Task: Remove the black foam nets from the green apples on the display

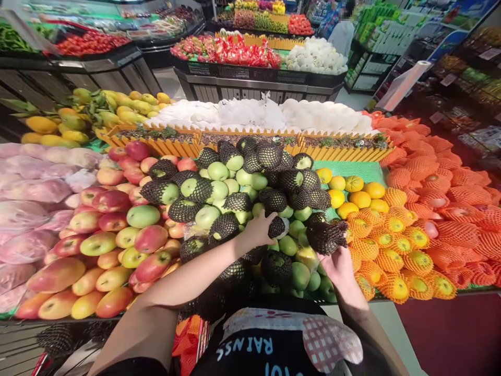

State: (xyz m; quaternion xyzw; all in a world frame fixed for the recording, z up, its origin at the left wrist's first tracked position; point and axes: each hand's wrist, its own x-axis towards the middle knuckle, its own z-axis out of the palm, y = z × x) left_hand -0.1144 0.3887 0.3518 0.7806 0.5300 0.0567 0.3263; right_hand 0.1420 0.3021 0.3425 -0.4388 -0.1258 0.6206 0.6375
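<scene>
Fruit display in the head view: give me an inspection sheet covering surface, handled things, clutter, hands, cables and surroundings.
Surface: bright green textured mat, showing between piles.
Handled things: dark mesh bundle; small black-netted rounded piece.
Clutter: smooth round green fruit, red-and-yellow oval fruit, orange-netted yellow fruit.
Hands: left hand at the netted piece, grip unclear; right hand holds the bundle.
Cables: nothing seen.
Surroundings: yellow picket-edged planter; pale-topped person beyond.
</scene>
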